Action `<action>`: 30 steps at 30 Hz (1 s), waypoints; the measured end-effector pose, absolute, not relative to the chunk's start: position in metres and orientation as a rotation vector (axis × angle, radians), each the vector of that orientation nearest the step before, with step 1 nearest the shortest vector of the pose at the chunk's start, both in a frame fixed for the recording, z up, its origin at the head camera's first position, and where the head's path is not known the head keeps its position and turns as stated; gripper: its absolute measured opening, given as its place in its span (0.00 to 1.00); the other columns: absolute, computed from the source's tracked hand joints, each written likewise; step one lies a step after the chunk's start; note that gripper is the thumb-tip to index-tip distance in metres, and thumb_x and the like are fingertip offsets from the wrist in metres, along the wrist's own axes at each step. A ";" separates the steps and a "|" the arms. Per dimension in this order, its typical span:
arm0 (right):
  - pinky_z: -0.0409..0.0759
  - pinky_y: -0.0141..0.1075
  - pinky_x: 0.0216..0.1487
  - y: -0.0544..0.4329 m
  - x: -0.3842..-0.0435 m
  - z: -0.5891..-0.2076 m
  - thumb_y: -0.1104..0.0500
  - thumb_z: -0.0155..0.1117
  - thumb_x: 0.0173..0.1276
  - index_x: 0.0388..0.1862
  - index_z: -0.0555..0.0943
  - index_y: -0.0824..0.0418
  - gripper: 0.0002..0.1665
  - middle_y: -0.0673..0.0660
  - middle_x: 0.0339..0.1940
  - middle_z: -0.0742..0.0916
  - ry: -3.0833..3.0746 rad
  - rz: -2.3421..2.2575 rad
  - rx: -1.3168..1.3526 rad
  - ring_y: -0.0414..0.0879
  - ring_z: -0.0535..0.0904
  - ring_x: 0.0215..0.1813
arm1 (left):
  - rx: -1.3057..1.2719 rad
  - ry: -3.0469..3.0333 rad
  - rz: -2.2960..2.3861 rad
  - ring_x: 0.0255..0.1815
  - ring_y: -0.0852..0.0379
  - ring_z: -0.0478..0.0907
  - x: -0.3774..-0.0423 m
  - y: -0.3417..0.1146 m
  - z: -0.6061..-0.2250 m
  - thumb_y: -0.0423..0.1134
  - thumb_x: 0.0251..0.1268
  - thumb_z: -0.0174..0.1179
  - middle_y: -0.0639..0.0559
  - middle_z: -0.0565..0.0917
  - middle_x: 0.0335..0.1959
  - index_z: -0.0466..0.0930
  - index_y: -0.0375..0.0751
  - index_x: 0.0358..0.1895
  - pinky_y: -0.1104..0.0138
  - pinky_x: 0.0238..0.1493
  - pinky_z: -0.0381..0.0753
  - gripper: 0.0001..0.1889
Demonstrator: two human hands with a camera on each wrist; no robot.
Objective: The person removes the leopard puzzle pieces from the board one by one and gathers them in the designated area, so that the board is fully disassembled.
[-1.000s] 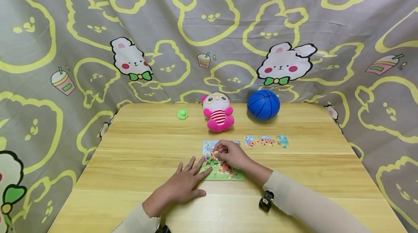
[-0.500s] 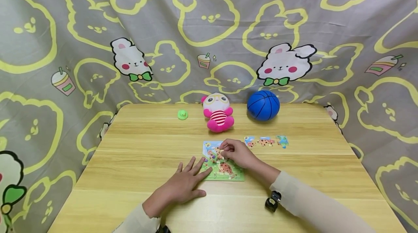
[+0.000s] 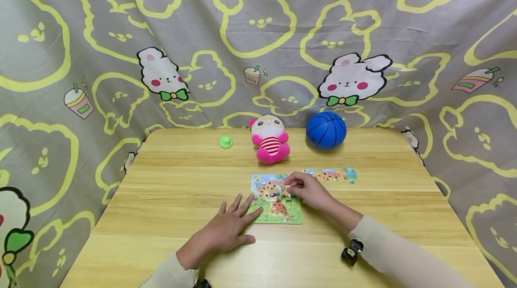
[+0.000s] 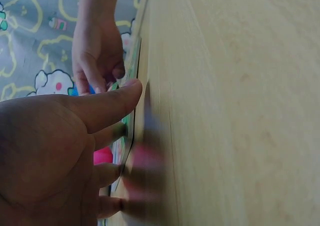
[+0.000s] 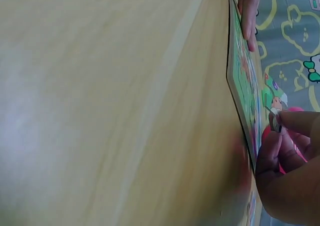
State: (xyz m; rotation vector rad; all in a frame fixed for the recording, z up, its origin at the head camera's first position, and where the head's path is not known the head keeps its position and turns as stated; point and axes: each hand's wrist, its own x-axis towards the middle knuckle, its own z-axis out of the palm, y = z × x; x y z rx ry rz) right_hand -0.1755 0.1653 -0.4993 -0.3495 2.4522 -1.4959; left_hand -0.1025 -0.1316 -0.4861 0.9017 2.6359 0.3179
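Head view is bright and even, mild glare on near surface [image 3: 282, 252]; wrist views run dimmer, soft, hazy.

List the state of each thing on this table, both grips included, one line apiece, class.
Square colourful puzzle board, lying flat
Multicoloured puzzle piece, pinched
Row of multicoloured puzzle pieces, loose
Pink striped plush panda, untouched
Blue round basketball, untouched
Small green toy duck, upright, untouched
Left grip, fingers spread
Right grip, pinching the piece

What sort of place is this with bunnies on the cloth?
Probably a little play corner: the cartoon-print cloth hangs behind, and a pink plush toy and a jigsaw puzzle are out.
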 end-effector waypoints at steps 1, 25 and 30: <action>0.80 0.35 0.36 0.168 -0.175 -0.499 0.64 0.68 0.72 0.48 0.84 0.61 0.08 0.54 0.37 0.86 2.450 -1.498 -0.339 0.46 0.80 0.39 | 0.902 2.636 0.317 0.84 0.33 0.42 -0.102 -0.132 -0.486 0.64 0.71 0.57 0.44 0.45 0.86 0.56 0.61 0.83 0.28 0.72 0.53 0.41; 0.77 0.33 0.30 0.224 -0.167 -0.500 0.66 0.67 0.73 0.49 0.83 0.67 0.09 0.57 0.38 0.86 2.516 -1.490 -0.309 0.47 0.77 0.36 | 0.910 2.643 0.319 0.84 0.33 0.42 -0.101 -0.133 -0.489 0.64 0.71 0.58 0.44 0.45 0.86 0.55 0.61 0.83 0.28 0.72 0.53 0.41; 0.77 0.33 0.29 0.232 -0.165 -0.503 0.67 0.67 0.72 0.49 0.83 0.66 0.08 0.56 0.38 0.85 2.538 -1.455 -0.269 0.47 0.77 0.36 | 0.907 2.640 0.325 0.84 0.34 0.42 -0.101 -0.132 -0.488 0.64 0.71 0.58 0.45 0.45 0.86 0.55 0.61 0.83 0.28 0.73 0.52 0.41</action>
